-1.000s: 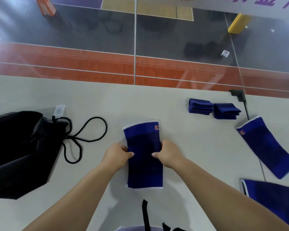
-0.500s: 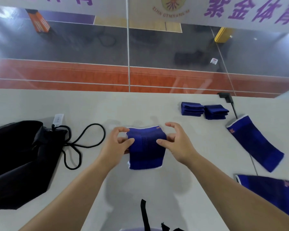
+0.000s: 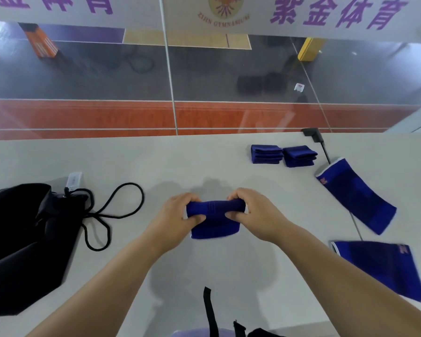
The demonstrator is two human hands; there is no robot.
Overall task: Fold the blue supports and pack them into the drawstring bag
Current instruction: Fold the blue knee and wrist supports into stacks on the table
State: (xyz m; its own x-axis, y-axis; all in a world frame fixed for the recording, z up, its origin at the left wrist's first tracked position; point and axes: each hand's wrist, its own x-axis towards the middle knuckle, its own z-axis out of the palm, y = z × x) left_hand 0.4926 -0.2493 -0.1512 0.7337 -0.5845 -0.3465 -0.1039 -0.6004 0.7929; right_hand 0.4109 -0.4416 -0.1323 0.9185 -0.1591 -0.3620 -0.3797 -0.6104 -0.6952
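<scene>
A blue support (image 3: 215, 220) lies folded over at the table's middle. My left hand (image 3: 178, 217) pinches its left side and my right hand (image 3: 253, 212) pinches its right side, both gripping the doubled top fold. Two folded blue supports (image 3: 266, 154) (image 3: 299, 156) sit side by side at the back right. Two flat unfolded supports lie at the right: one angled (image 3: 355, 195), one nearer the front edge (image 3: 379, 266). The black drawstring bag (image 3: 22, 239) rests at the left, its cord (image 3: 117, 210) looped on the table.
A white tag (image 3: 74, 180) lies by the bag's mouth. A black plug and cable (image 3: 319, 142) run along the right of the grey table (image 3: 156, 166). Glass panels stand behind the table's far edge. Black straps (image 3: 208, 310) hang at the near edge.
The support went from flat and long to folded in half, then folded again. Both hands moved from its sides to its top fold and closed on it. My view tilted upward.
</scene>
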